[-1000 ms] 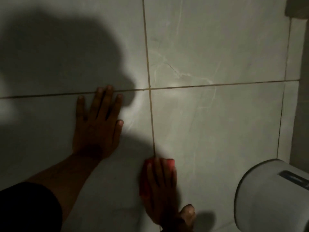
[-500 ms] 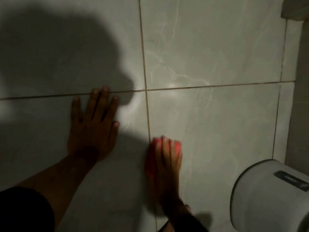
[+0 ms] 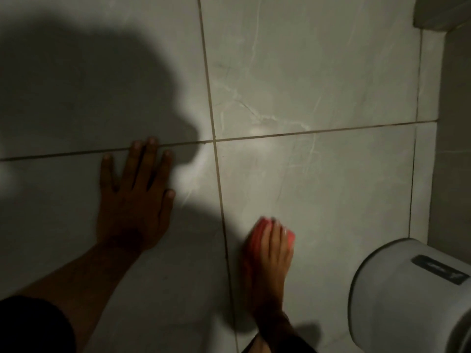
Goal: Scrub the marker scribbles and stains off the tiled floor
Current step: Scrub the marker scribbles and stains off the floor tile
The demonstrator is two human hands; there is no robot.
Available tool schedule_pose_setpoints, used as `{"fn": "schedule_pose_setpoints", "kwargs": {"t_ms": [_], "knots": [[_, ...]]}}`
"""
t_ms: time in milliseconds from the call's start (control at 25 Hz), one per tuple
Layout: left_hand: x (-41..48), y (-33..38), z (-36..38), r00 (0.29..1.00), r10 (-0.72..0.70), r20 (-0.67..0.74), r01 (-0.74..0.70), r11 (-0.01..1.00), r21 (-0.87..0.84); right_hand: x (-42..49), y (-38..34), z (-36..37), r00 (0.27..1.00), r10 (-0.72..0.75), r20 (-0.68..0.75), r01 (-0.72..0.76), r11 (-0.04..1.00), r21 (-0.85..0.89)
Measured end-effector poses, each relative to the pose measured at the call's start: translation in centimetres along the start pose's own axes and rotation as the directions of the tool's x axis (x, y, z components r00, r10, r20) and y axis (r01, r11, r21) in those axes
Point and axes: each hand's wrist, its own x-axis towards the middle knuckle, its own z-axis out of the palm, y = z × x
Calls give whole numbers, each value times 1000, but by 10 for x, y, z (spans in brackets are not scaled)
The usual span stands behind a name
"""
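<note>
Pressing red sponge (image 3: 257,231), right hand (image 3: 272,253), fingers flat

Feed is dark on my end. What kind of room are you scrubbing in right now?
Probably a bathroom or utility room, though that's a guess. The floor is large pale marbled tiles with brownish grout lines, it meets a wall on the right, and a round white plastic container stands in that corner.

Dim, grainy view; a large shadow (image 3: 84,93) darkens the left tiles (image 3: 318,72).
</note>
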Motion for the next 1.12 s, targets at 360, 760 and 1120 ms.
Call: {"fn": "schedule_pose_setpoints", "kwargs": {"t_ms": [360,760,1120], "knots": [[0,0,-3,1000,2,11,-1,999,-34,206,14,-50,941,178,-288,-106,963,248],[0,-2,-2,1000,8,13,-8,1000,-2,160,74,-50,873,479,-85,-425,836,348],[0,-2,-6,999,-14,40,15,1000,-18,128,-64,-34,932,-294,-214,324,938,123]]}}
